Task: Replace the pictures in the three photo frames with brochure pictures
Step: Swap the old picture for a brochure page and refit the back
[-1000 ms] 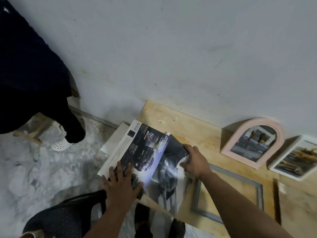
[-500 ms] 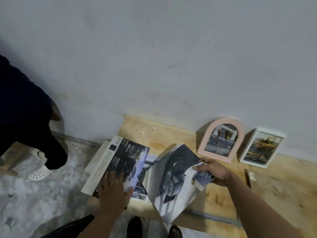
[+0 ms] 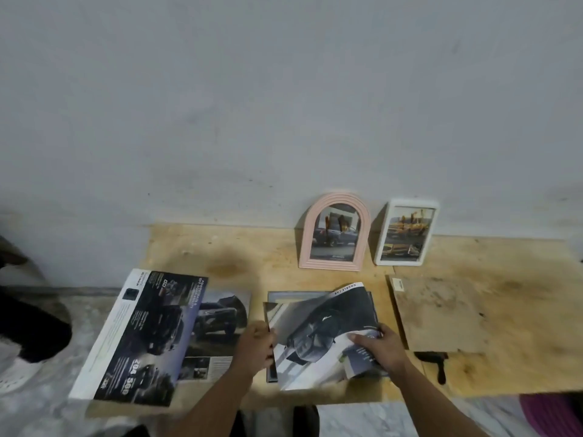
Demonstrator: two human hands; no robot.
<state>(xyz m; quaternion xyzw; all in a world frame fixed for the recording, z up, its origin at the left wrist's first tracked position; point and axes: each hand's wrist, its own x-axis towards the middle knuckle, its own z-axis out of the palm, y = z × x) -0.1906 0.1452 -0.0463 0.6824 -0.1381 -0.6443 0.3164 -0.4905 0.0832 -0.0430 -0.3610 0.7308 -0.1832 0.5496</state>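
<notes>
A loose brochure page [image 3: 321,332] with a dark car picture lies over a flat grey frame [image 3: 284,296] on the wooden board. My left hand [image 3: 254,346] pinches the page's left edge, and my right hand [image 3: 380,346] grips its lower right corner. The open brochure [image 3: 148,335] lies at the left, hanging over the board's edge. A pink arched frame [image 3: 334,231] and a white rectangular frame [image 3: 407,231] stand upright against the wall, each with a picture in it.
A frame backing board [image 3: 441,313] lies right of the page, with a black stand piece [image 3: 437,364] beneath it. Another person's dark leg and white shoe [image 3: 19,367] are at the far left. A purple object [image 3: 552,411] sits at the lower right.
My left hand left the brochure and took the loose page's left edge. The page came down over the grey frame. The view swung right.
</notes>
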